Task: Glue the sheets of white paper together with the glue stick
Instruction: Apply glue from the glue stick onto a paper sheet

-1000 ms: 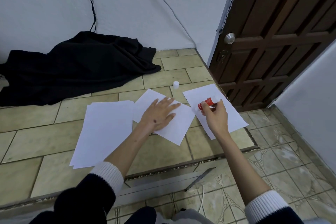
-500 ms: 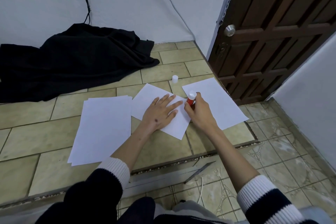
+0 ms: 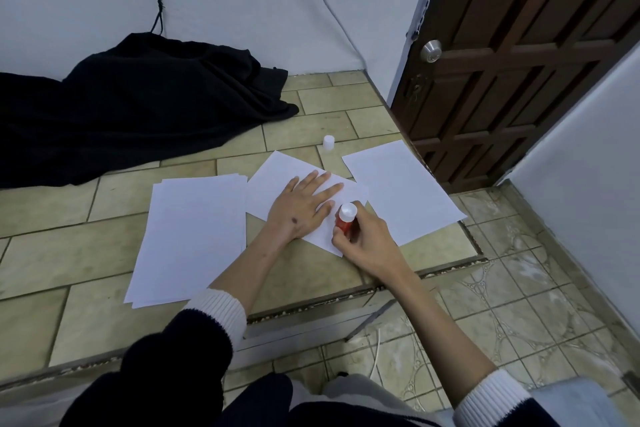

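So compared to 1 second back, the right hand (image 3: 363,239) has come in off the right sheet (image 3: 398,191) and down to the near right edge of the middle sheet (image 3: 277,177). Back then it held the glue stick (image 3: 344,222) sideways over the right sheet; half a second ago it was up by that sheet's right corner, and now it's further toward the person along that edge. The stick stands roughly upright, white end up, red body wrapped by the right fingers (image 3: 341,239), which are curled tight round it. Its lower end is hidden by the hand, so I can't tell if it's actually touching paper.

The left hand (image 3: 301,208) hasn't really budged: flat on the middle sheet, fingers straight and spread, pressing it to the floor (image 3: 86,253).

The stack (image 3: 194,232) of sheets on the left lies where it was, with the middle sheet's corner just at its right edge. The white cap (image 3: 328,142) stands on the tiles beyond the sheets, apart from them. The black cloth (image 3: 138,107) is heaped against the wall, and the brown door (image 3: 519,62) is on the right. The view sits a little lower than before too.
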